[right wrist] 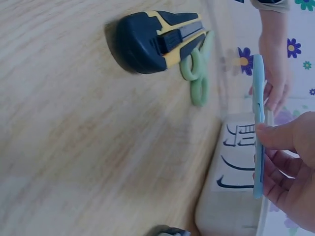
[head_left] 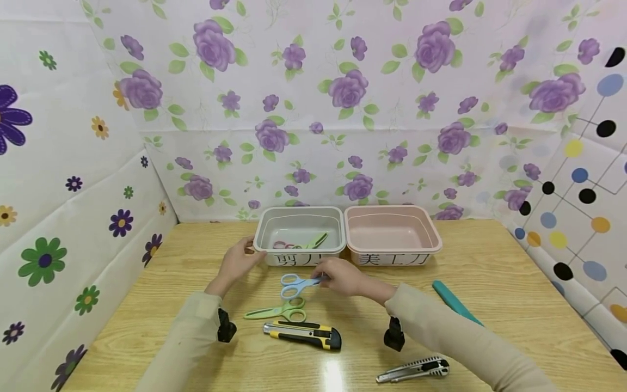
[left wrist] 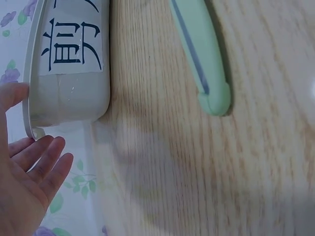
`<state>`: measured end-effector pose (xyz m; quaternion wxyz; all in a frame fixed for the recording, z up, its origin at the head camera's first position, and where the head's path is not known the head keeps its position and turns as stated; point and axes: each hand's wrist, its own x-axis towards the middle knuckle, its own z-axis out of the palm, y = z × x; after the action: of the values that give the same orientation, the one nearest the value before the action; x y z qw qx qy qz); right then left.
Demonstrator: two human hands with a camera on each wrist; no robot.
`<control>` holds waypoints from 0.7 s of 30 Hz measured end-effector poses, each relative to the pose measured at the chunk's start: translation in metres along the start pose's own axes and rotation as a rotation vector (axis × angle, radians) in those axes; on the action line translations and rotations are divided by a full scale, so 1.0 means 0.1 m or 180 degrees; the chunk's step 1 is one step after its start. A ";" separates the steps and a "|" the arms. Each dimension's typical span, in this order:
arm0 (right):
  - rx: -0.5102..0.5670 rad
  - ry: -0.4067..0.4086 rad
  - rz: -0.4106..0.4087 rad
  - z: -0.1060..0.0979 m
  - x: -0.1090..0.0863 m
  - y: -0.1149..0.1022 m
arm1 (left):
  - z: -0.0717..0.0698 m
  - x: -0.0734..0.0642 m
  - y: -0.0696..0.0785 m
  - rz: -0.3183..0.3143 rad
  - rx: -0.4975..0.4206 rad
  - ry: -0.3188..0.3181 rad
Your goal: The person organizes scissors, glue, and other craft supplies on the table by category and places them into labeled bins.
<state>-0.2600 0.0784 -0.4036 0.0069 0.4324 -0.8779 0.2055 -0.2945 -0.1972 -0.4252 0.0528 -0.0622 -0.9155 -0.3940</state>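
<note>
My right hand point(head_left: 339, 275) pinches light-blue scissors point(head_left: 294, 287) by the blade end, between thumb and fingers, with the handle loops pointing left. They hang in front of the grey bin point(head_left: 300, 211), and the right wrist view shows them edge-on. My left hand point(head_left: 238, 263) holds that bin's front left corner, thumb at the front rim and fingers along the side. Inside the bin lie pink-handled scissors point(head_left: 280, 245) and green scissors point(head_left: 318, 240). Green scissors point(head_left: 274, 312) rest on the table below the blue ones.
A pink bin point(head_left: 392, 209) stands right beside the grey one. On the table lie a yellow-and-black utility knife point(head_left: 303, 334), a silver utility knife point(head_left: 413, 370) and a teal utility knife point(head_left: 455, 301). Flowered cloth point(head_left: 313, 158) hangs behind the bins.
</note>
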 end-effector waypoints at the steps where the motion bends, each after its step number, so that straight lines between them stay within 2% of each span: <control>1: -0.0017 0.0001 -0.0013 -0.02 0.00 0.00 | 0.00 0.00 0.00 0.0004 0.0002 0.0008; 15: -0.0241 0.0058 -0.0083 -0.28 0.03 0.07 | 0.02 0.01 -0.03 0.0134 0.0139 0.0050; 21: -0.0298 0.0053 0.0048 -0.42 0.06 0.10 | 0.01 0.00 -0.02 0.0094 0.0165 0.0072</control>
<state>-0.2778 0.0944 -0.3677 0.0329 0.4232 -0.8897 0.1679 -0.2953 -0.1979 -0.4274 0.0705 -0.0699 -0.9237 -0.3700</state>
